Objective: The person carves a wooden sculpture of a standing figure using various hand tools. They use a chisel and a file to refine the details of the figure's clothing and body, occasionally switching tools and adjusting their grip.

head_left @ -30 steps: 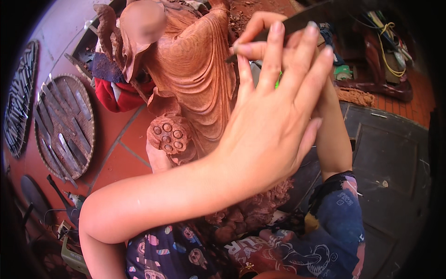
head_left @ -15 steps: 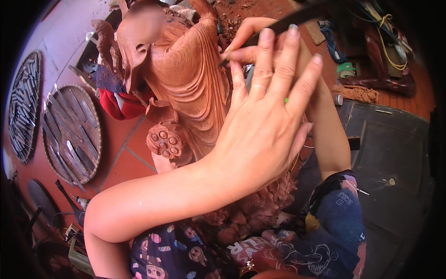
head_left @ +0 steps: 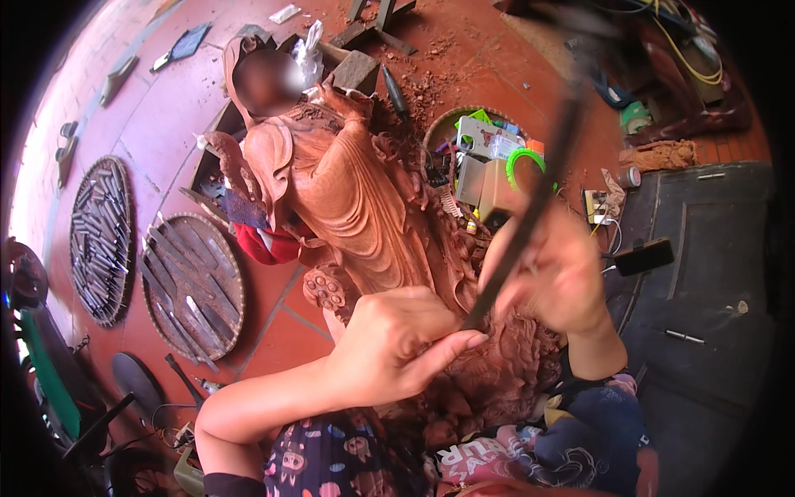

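Note:
A tall reddish-brown carved wooden statue (head_left: pixel 356 199) stands on the tiled floor before me, its robe folds and a lotus pod showing. My left hand (head_left: pixel 397 348) rests curled against the statue's lower part, the thumb stretched out to the lower end of a long dark chisel (head_left: pixel 530 207). My right hand (head_left: pixel 555 282), blurred by motion, grips the chisel's shaft just right of the statue. The chisel slants up to the right, with its tip at the carving beside my left thumb.
Two round woven trays (head_left: pixel 190 282) (head_left: pixel 99 240) with several carving tools lie on the floor at left. A basket (head_left: pixel 489 157) of assorted items sits behind the statue. A dark mat (head_left: pixel 704 273) with a phone (head_left: pixel 646 257) is at right. Wood blocks (head_left: pixel 356 70) and chips lie beyond.
My left hand, spread open over the statue before, has dropped lower and curled. My right hand and the chisel have come down into fuller view.

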A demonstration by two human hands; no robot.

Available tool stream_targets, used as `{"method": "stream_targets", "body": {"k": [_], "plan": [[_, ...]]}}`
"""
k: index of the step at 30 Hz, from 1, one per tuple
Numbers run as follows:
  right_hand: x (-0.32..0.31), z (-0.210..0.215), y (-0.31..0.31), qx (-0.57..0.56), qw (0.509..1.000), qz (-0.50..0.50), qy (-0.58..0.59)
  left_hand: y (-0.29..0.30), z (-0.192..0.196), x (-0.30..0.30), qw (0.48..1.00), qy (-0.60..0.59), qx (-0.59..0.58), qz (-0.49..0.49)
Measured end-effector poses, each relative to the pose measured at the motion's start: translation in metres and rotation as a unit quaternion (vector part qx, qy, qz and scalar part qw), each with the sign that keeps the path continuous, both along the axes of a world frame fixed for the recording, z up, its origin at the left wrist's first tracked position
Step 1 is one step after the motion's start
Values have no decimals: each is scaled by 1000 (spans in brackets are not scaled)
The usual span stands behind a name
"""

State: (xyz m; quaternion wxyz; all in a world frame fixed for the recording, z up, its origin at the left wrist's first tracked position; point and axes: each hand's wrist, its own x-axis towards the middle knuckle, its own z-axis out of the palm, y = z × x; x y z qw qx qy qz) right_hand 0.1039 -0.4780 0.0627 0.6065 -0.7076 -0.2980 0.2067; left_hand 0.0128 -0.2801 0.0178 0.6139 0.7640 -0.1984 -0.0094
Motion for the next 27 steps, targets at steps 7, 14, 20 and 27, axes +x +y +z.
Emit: {"method": "stream_targets", "body": {"k": [7, 14, 20, 27], "plan": [[27, -12, 8, -205, 828, -185, -488, -16, 52, -2, 991, 31, 81, -105], [46, -35, 13, 64, 944, -203, -254, 16, 44, 41, 908, -108, 402, 45], [39, -49, 6, 162, 978, -128, -23, 26, 29, 24, 949, 20, 213, -234], [3, -39, -8, 146, 987, 9, 63, 33, 28, 43, 956, -74, 282, -33]]}}
